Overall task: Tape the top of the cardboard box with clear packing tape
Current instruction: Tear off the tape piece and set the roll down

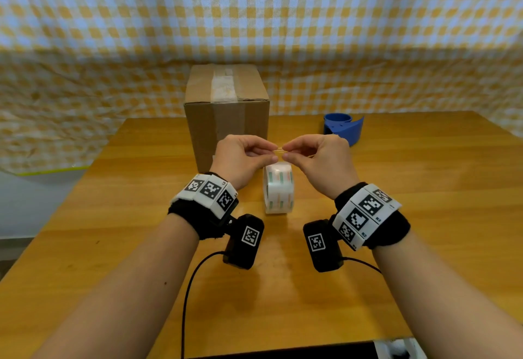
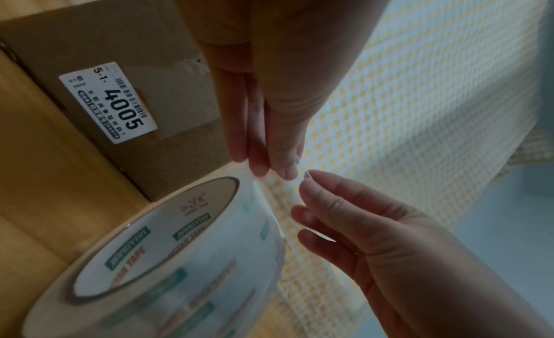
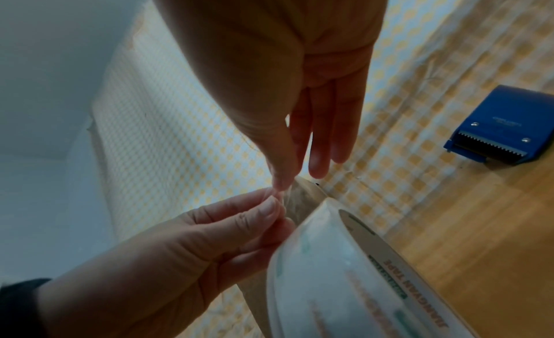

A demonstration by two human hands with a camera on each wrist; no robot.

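A brown cardboard box stands at the table's far middle, with a strip of tape along its top seam and a white label on one side. In front of it a roll of clear packing tape sits upright on its edge, just below my hands. My left hand and right hand meet fingertip to fingertip above the roll. Both pinch the peeled free end of the tape between thumb and forefinger. The wrist views show the roll close under the pinching fingers.
A blue tape cutter lies on the wooden table to the right of the box. A yellow-and-white checked cloth hangs behind the table. Cables run from the wrist cameras toward the table's near edge.
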